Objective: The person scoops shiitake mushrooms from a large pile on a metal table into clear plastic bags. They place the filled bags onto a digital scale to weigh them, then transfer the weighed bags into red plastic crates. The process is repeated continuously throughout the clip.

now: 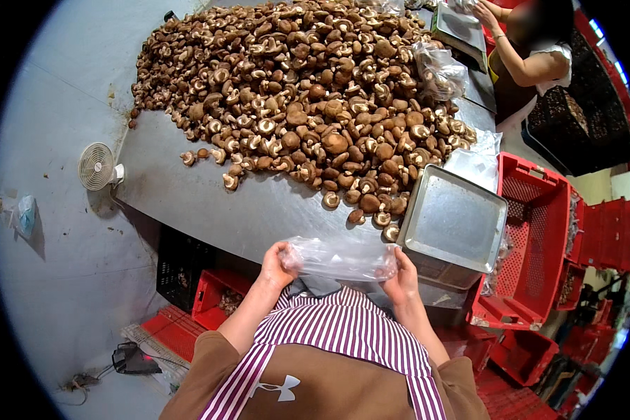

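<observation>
A clear plastic bag (339, 257) is stretched flat between my two hands, just in front of the steel table's near edge. My left hand (276, 267) is closed on its left end, and my right hand (399, 273) grips the right end. Beyond them a large heap of brown mushrooms (294, 105) covers the steel table (210, 203). A steel weighing tray (453, 217) sits just right of the heap, with plastic bags (472, 157) behind it.
A co-worker (532, 66) handles a bag at a second scale (455, 31). Red crates (532, 210) stand at my right and below the table (213, 297). Black crates (574, 126) are at the upper right. A white fan (98, 165) is beside the table's left edge.
</observation>
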The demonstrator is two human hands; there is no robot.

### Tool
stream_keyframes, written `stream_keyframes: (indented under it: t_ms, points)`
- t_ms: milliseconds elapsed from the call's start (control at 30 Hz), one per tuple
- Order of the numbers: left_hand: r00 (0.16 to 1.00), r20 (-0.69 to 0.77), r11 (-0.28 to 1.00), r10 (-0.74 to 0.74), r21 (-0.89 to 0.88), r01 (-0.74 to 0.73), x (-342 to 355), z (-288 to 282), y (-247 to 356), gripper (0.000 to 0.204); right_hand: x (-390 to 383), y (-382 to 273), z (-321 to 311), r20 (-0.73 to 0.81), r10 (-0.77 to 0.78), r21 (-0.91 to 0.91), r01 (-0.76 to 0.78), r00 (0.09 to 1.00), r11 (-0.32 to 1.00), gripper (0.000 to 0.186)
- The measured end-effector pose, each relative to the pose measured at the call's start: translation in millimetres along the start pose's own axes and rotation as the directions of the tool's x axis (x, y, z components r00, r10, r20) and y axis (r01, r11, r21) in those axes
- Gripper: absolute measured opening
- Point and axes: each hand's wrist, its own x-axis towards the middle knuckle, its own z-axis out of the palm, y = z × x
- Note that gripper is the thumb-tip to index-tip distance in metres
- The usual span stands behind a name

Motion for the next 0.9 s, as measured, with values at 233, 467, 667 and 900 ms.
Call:
stream_keyframes:
  t_ms: [233,467,667,900]
  points:
    - [0.933,-0.329,0.988,0.145,0.091,-0.122,-4.3,53.6,-19.1,0.036,63.0,37.8,-46.2,-0.348,-0.023,0.108,0.065,0.937,0.992,0.023]
    - [0.905,-0.267,0.937,0.332,0.202,-0.284,120.8,88.9,35.7,0.042,128.7,15.6,36.6,-0.505,-0.227,-0.053,0.232,0.833,0.971,0.047]
    - [0.947,-0.095,0.873,0.306,0.426,-0.239,153.2,146.7,95.8,0.043,184.3,-27.8,51.0,-0.119,-0.166,-0.132,0.150,0.979,0.980,0.059]
    - [0.948,-0.049,0.802,0.315,0.548,-0.238,139.5,142.3,90.0,0.040,196.7,-40.6,89.1,-0.101,-0.211,-0.525,0.128,0.972,0.841,0.081]
